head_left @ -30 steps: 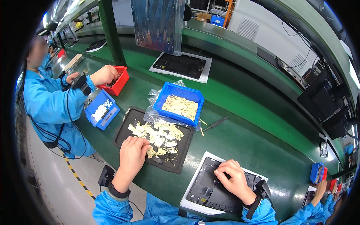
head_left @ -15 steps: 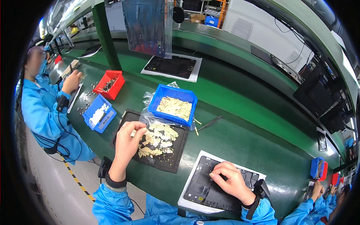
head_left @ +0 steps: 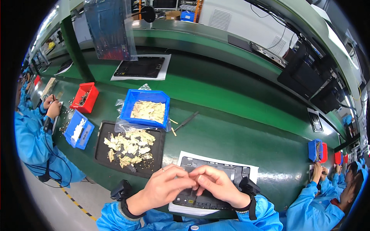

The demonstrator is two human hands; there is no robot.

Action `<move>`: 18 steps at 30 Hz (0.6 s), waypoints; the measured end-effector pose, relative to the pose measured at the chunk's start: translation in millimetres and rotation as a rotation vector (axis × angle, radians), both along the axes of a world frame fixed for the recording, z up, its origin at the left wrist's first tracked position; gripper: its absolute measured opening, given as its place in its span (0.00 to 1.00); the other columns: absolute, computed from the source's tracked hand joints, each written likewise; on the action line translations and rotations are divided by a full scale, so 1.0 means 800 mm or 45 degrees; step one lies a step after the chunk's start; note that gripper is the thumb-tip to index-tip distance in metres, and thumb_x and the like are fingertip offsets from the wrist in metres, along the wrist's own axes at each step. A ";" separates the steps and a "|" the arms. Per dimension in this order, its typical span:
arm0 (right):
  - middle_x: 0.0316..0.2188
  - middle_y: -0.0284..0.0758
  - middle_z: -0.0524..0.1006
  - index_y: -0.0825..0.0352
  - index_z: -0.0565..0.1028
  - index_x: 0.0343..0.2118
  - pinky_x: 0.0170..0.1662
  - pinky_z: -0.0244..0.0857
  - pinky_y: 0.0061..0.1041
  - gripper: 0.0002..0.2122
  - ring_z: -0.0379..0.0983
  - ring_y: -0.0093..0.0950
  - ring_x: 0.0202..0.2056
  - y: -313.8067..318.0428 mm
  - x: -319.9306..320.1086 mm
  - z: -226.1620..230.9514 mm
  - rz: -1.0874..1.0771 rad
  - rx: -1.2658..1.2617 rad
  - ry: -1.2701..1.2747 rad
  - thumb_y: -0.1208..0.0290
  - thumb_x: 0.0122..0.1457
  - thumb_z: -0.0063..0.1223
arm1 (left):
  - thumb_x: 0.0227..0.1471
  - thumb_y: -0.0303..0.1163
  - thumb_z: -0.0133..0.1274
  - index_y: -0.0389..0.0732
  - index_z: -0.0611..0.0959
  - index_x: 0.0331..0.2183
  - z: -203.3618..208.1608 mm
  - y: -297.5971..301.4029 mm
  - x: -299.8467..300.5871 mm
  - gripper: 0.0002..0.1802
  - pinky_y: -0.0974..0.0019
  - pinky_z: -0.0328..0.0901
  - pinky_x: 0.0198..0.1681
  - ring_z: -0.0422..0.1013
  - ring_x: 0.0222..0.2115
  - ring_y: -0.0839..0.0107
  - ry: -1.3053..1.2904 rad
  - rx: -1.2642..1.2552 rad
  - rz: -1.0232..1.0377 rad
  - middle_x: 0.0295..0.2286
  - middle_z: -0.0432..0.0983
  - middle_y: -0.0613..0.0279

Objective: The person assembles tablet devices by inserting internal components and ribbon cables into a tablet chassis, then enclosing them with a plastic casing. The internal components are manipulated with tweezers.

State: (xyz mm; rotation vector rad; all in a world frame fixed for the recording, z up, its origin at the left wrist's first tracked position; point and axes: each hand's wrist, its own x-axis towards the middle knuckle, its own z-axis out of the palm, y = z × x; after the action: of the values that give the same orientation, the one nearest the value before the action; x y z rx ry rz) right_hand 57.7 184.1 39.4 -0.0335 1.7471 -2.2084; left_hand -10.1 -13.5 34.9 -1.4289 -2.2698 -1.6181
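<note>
My left hand point(head_left: 163, 188) and my right hand point(head_left: 217, 184) meet fingertip to fingertip above a flat black device panel point(head_left: 236, 171). Both are closed in a pinch. Whatever lies between the fingers is too small or hidden to make out. The panel rests on a white sheet point(head_left: 252, 175) at the bench's near edge, partly covered by my hands. Left of it, a black tray point(head_left: 103, 148) carries a heap of pale yellow strips and scraps point(head_left: 129, 144) with small dark bits among them.
Behind the tray stands a blue bin point(head_left: 125, 109) of yellow strips on clear plastic. Dark tweezers point(head_left: 186, 122) lie beside it. Further left are a red bin point(head_left: 85, 106) and another blue bin point(head_left: 85, 138). Co-workers point(head_left: 32, 134) sit on both sides.
My left hand has moved from over the tray rightward to my right hand, and their fingertips now meet. My view has shifted right, so the bench things appear further left.
</note>
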 end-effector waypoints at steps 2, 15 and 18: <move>0.40 0.34 0.73 0.70 0.69 0.50 0.35 0.70 0.19 0.14 0.70 0.19 0.35 0.014 0.003 -0.009 -0.012 -0.062 -0.016 0.67 0.66 0.44 | 0.42 0.17 0.60 0.40 0.79 0.36 -0.002 0.007 0.001 0.15 0.64 0.69 0.31 0.75 0.27 0.64 -0.046 0.079 -0.031 0.29 0.76 0.60; 0.39 0.38 0.72 0.68 0.75 0.34 0.47 0.64 0.29 0.02 0.70 0.31 0.43 0.019 0.001 -0.005 0.012 0.407 0.687 0.79 0.58 0.53 | 0.53 0.17 0.52 0.39 0.63 0.43 -0.055 0.023 0.017 0.18 0.72 0.68 0.35 0.73 0.35 0.74 -1.513 0.442 -0.493 0.34 0.75 0.57; 0.30 0.37 0.76 0.67 0.75 0.34 0.37 0.69 0.29 0.03 0.75 0.34 0.34 0.024 0.001 0.008 -0.127 0.873 0.769 0.78 0.57 0.54 | 0.58 0.24 0.48 0.33 0.73 0.44 -0.038 0.020 0.009 0.12 0.72 0.69 0.37 0.72 0.34 0.76 -1.454 0.321 -0.228 0.34 0.76 0.60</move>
State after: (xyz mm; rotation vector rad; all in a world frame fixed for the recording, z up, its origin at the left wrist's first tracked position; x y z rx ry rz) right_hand 58.6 203.1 46.1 -0.5016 2.7981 -1.6257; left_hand -3.3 2.8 4.2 -0.6796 -2.1278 -3.2114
